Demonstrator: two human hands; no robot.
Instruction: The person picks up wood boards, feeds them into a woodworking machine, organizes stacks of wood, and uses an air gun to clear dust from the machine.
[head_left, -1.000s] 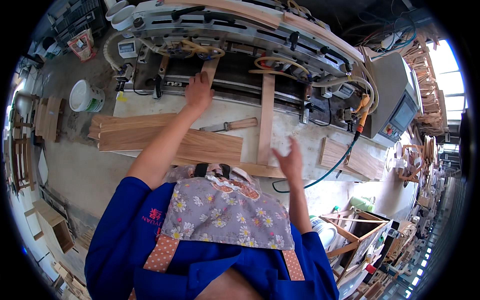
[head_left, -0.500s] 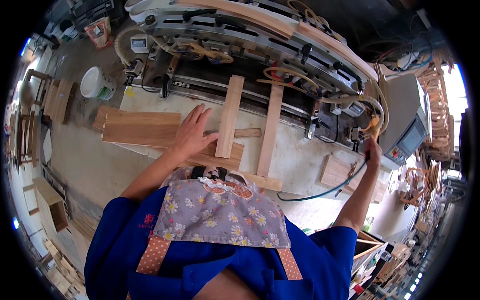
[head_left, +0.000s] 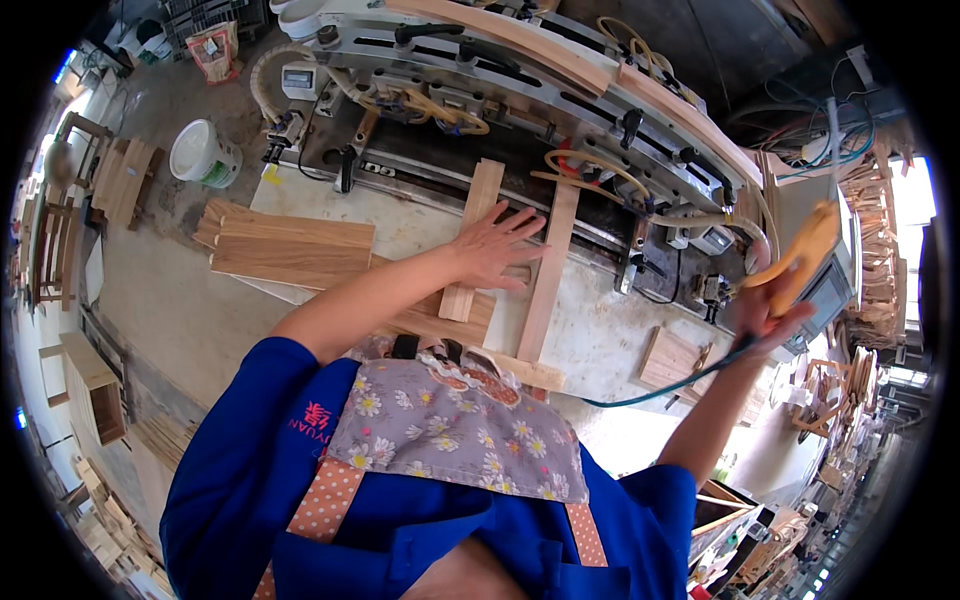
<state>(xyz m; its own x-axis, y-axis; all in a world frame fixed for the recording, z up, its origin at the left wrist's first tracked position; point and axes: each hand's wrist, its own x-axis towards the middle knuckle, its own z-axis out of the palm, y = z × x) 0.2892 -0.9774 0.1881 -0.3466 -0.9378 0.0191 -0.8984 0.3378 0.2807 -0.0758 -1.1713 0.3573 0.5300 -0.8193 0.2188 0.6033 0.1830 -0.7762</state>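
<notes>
1. At the far left, a white bucket [head_left: 203, 152] stands on the floor, well apart from your hands.
2. Just right of it, a stack of flat wooden boards [head_left: 290, 250] lies on the pale tabletop [head_left: 590, 330], at its left end.
3. Your left hand [head_left: 492, 250] lies flat with its fingers [head_left: 520, 222] spread wide, gripping nothing; the palm presses on a short wooden slat [head_left: 470, 235] that runs from the machine's edge down toward you.
4. Just beside that slat, to its right, a longer wooden slat [head_left: 548, 270] lies almost parallel to it, not touched by either hand.
5. Behind both slats, the woodworking machine [head_left: 520, 80] with its hoses and clamps spans the far side of the tabletop.
6. A small wooden panel [head_left: 672, 358] lies near the tabletop's right end.
7. Your right hand [head_left: 765, 315] is raised at the far right, its fingers closed around an orange air gun [head_left: 800, 255], from which a teal hose [head_left: 660, 395] trails down across the tabletop.
</notes>
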